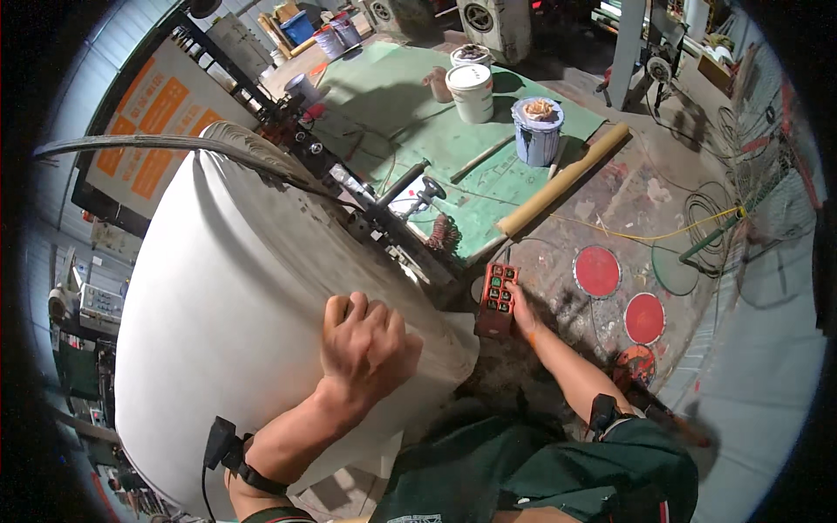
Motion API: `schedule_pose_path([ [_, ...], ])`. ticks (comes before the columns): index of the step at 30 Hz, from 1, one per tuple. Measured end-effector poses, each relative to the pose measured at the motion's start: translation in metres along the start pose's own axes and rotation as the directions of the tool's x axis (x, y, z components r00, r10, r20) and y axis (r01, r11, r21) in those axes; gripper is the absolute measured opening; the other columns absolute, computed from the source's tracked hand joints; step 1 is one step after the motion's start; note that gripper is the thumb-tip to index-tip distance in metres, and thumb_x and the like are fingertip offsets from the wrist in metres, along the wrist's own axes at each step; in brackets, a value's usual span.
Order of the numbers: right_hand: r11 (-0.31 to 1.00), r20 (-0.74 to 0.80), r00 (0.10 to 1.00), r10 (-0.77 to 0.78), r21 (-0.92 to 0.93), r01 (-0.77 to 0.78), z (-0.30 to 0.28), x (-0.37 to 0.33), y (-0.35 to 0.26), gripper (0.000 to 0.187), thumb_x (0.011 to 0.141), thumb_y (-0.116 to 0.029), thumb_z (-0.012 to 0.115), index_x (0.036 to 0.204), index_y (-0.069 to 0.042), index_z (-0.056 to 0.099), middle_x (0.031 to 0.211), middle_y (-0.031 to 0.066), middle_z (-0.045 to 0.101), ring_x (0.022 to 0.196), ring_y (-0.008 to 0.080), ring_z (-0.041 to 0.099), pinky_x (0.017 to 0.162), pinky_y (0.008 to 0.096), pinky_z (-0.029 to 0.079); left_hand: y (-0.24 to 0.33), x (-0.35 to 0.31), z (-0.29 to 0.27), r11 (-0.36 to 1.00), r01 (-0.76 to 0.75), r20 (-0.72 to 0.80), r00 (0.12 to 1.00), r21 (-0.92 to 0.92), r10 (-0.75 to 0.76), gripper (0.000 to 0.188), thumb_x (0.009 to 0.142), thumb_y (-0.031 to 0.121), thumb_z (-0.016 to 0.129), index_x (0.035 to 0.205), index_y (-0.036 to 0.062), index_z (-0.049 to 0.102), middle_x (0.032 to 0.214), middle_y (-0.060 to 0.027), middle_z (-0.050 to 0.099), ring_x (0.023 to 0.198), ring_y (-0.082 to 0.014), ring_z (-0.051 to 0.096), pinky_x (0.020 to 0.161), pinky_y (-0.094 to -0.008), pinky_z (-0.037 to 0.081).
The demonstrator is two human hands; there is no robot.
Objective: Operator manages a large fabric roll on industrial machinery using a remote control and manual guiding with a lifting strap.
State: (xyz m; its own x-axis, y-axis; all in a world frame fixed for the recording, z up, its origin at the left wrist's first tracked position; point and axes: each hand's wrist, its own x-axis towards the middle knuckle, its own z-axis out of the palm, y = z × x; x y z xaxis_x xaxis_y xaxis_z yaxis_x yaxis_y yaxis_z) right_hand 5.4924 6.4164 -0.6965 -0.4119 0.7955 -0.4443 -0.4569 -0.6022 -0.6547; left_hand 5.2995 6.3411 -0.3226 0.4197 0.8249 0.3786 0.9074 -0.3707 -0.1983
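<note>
A white roll (235, 331) fills the left and centre of the view, beside the person. Its ragged, layered edge runs from upper left to lower right; the direction of its core axis cannot be confirmed. A dark strap (174, 141) crosses its upper end. A green sheet (384, 96) covers the floor beyond. A framed screen (144, 131) with orange blocks stands at upper left, tilted in view. A tan tube (567, 180) lies along the sheet's right edge, its long axis running from lower left to upper right. A lilac pail (537, 144) and a white pail (472, 96) stand upright on the sheet. Two red discs (597, 271) lie flat on the floor at right.

The hands are well apart. The left hand (366, 344) is curled into a fist over the roll; contact cannot be determined. The right hand (524, 310) grips the right side of a red handheld control (493, 322), located just right of the roll's lower right end. The control's long axis points away from the person, top leaning slightly right, with its buttons (497, 282) facing up.
</note>
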Motion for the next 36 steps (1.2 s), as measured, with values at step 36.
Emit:
schedule_pose_path([
  [36, 0.97, -0.041, 0.999, -0.021, 0.24, 0.03, 0.06, -0.049, -0.035, 0.041, 0.094, -0.045, 0.047, 0.108, -0.01, 0.064, 0.096, 0.0069, 0.07, 0.085, 0.0209, 0.068, 0.079, 0.0372, 0.055, 0.002, -0.034, 0.015, 0.994, -0.015, 0.031, 0.999, -0.105, 0.019, 0.015, 0.067, 0.021, 0.063, 0.059, 0.01, 0.056, 0.064, -0.0086, 0.053, 0.077, -0.0245, 0.052, 0.072, -0.036, 0.037],
])
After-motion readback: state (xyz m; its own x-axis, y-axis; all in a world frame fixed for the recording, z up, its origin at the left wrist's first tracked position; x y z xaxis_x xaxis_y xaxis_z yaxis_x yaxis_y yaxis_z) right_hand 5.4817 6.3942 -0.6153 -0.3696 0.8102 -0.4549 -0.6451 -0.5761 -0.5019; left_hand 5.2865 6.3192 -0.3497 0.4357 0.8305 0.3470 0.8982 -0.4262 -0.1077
